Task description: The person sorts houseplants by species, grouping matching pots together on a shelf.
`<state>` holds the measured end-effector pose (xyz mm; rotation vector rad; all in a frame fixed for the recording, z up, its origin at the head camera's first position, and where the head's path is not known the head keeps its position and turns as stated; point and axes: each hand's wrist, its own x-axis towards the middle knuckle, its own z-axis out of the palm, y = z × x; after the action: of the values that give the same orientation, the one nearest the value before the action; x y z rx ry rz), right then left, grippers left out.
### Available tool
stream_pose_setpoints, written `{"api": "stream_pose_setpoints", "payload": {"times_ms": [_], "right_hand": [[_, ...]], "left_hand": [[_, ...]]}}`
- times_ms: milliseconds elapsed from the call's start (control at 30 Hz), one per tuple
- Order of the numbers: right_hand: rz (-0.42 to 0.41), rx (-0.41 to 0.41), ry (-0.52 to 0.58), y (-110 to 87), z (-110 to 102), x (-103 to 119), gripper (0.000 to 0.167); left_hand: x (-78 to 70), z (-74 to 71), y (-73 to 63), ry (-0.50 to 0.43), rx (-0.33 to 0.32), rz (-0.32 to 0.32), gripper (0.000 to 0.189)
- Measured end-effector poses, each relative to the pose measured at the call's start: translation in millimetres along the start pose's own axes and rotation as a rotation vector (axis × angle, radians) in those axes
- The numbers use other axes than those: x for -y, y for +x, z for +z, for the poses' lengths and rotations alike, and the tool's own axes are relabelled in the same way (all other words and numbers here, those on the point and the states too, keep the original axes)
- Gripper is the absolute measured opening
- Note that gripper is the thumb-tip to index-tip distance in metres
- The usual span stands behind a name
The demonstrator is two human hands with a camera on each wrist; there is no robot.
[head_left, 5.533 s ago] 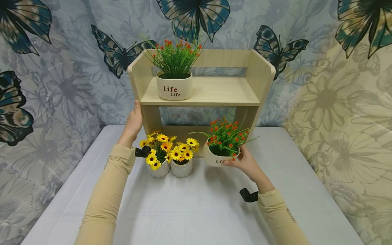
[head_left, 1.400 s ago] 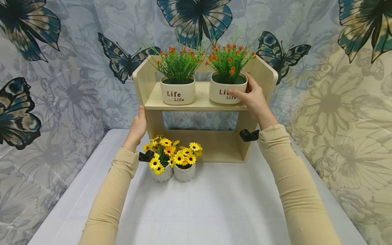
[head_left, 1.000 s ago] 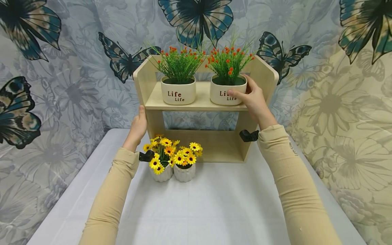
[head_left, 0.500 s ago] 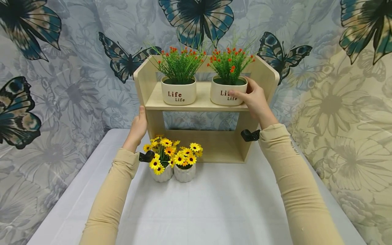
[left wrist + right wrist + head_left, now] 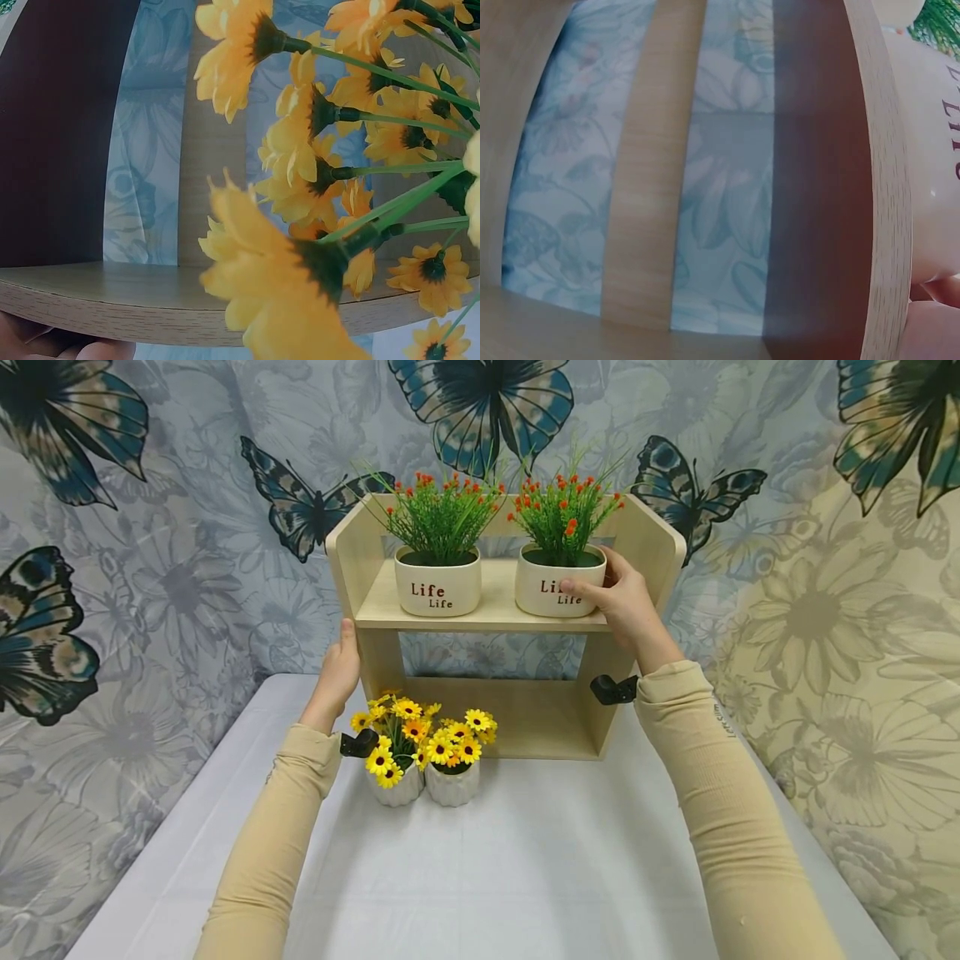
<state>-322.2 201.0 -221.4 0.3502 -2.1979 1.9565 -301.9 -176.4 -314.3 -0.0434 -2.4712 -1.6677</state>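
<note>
In the head view, my right hand (image 5: 627, 603) holds a white oval flowerpot (image 5: 542, 592) with red-flowered grass on the upper board of a pale wooden shelf (image 5: 483, 625). The thumb lies across the pot's "Life" lettering, the fingers round its right side. A matching potted plant (image 5: 437, 589) stands to its left on the same board. My left hand (image 5: 337, 675) holds the shelf's left side panel, thumb at the front edge; its fingers are mostly hidden. The right wrist view shows part of the held pot (image 5: 932, 165) beyond the board's edge.
Two small white pots (image 5: 452, 785) of yellow daisies (image 5: 405, 731) stand on the white-covered table (image 5: 480, 877), before the shelf's lower left. The shelf's lower board (image 5: 540, 718) is partly behind them. Butterfly-patterned cloth (image 5: 810, 610) hangs behind and at the sides.
Since the earliest frame, my right hand has raised the second red-flowered pot from in front of the lower shelf onto the upper board. Over the last second it has barely moved; the left hand stays put.
</note>
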Motion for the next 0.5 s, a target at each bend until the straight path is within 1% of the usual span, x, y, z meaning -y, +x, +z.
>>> {"api": "stream_pose_setpoints", "payload": {"times_ms": [300, 500], "right_hand": [[0.013, 0.047, -0.015, 2.2, -2.1, 0.6, 0.074], [0.021, 0.045, -0.027, 2.4, -2.4, 0.6, 0.076]], "left_hand": [[-2.0, -0.8, -3.1, -0.004, 0.000, 0.016, 0.088], [-0.6, -1.0, -4.0, -0.009, 0.016, 0.020, 0.088]]}}
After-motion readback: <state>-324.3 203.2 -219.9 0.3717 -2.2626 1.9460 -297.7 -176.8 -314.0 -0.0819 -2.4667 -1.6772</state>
